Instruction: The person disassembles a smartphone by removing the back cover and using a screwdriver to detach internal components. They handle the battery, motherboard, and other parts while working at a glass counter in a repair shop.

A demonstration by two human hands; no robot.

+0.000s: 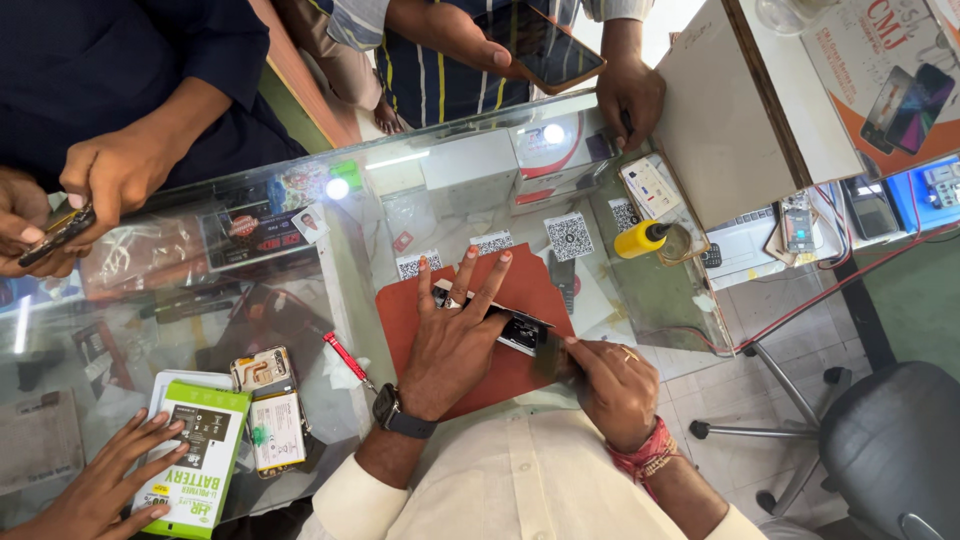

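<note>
On the red mat near the counter's near edge, the left hand lies flat, fingers spread and released, pressing an opened phone down rather than gripping it. The right hand is clenched around a small dark tool, its tip meeting the phone's right end; what kind of tool it is cannot be told through the blur.

Judging by this, the step in hand is prying or working at the phone's right end while the other hand steadies it. The next move would seem to call for steady downward pressure from the left palm and a small, controlled push of the tool along the phone's edge, so the tip does not slip.

Outward from the hands, on the glass counter: one red-handled screwdriver just left of the mat, two bare phone batteries side by side towards the near left corner, one green-and-white battery box under another person's hand, and one yellow bottle lying near the far right corner. Three small square code cards sit beyond the mat. At the far edge, two other people each hold one phone.
</note>
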